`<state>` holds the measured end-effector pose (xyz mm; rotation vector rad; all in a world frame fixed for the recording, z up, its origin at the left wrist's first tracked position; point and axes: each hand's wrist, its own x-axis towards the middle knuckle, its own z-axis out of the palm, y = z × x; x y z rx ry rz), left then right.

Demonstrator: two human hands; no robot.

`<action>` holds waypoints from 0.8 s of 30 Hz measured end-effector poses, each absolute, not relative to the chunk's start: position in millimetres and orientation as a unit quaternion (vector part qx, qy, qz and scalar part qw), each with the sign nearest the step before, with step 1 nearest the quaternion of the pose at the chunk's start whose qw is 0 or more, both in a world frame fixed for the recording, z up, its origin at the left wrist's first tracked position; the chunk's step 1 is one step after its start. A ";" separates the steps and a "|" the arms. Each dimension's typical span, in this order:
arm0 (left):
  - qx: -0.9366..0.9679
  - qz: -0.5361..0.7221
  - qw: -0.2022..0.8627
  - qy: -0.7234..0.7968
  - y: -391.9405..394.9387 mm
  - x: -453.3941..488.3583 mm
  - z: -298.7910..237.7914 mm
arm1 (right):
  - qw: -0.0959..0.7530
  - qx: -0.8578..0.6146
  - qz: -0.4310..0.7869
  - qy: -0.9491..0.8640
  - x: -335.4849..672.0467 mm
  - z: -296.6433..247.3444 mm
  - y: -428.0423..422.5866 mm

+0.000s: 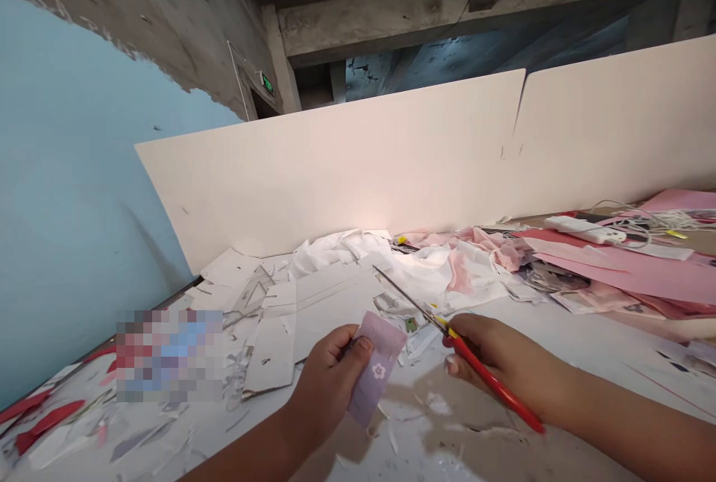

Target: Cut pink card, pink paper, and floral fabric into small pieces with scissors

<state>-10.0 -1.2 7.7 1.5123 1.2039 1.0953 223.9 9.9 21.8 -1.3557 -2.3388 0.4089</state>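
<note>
My left hand (330,370) pinches a small lilac card (377,370) with a white flower printed on it. The card stands tilted, its lower end hanging past my fingers. My right hand (492,351) grips a pair of long red-handled scissors (495,381), whose thin metal blades (411,297) point up and left. The blade tips reach over a pile of white card scraps (313,310) and stay apart from the lilac card. Part of the handle is hidden by my fingers.
Crumpled white and pink fabric (441,265) lies behind the scraps. Pink paper sheets (620,269) and a white power strip (585,229) with tangled cables lie at the right. A tall cream board (335,176) stands along the back, and a blue wall (72,168) rises at the left.
</note>
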 end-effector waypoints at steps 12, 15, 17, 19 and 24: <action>0.597 0.444 0.437 0.505 1.5 -9.3 2.9 | 0.176 -0.474 0.147 -0.850 221.0 24.2 7.0; 0.592 0.441 0.443 0.510 1.5 -8.4 3.2 | 0.168 -0.483 0.162 -0.844 219.9 24.9 7.4; 0.588 0.439 0.446 0.513 1.4 -7.9 3.4 | 0.161 -0.491 0.174 -0.838 219.9 26.8 7.3; 0.590 0.443 0.438 0.514 1.4 -7.1 3.6 | 0.153 -0.498 0.187 -0.833 219.8 30.0 7.1; 0.590 0.447 0.433 0.515 2.1 -6.1 4.3 | 0.136 -0.501 0.198 -0.832 217.9 37.0 7.2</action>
